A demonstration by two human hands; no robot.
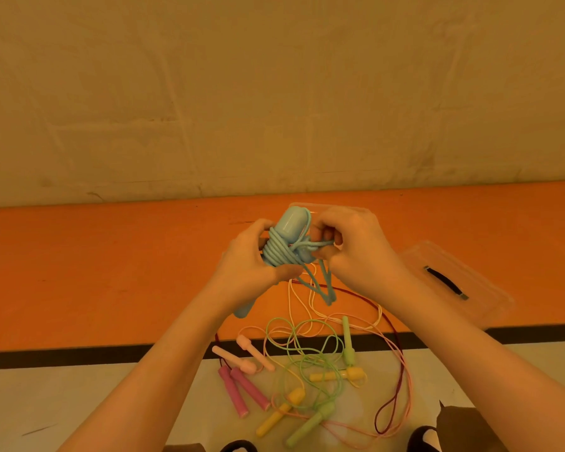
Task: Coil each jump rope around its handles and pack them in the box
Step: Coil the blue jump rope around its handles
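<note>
I hold a light blue jump rope (286, 244) up in front of me, its cord wound in several turns around the blue handles. My left hand (247, 265) grips the handles and the coil from the left. My right hand (349, 249) pinches the loose blue cord at the right of the coil, and a short loop of it hangs below. A clear plastic box (307, 208) shows only as a rim behind my hands. On the floor below lie loose ropes: pale pink handles (242, 355), dark pink handles (242, 389), yellow handles (281, 411) and green handles (348, 344), cords tangled together.
A clear plastic lid (454, 282) with a black handle lies on the orange mat (111, 272) to the right. A black strip edges the mat, with pale floor nearer me. A plain wall stands behind. My dark shoes (421, 438) show at the bottom edge.
</note>
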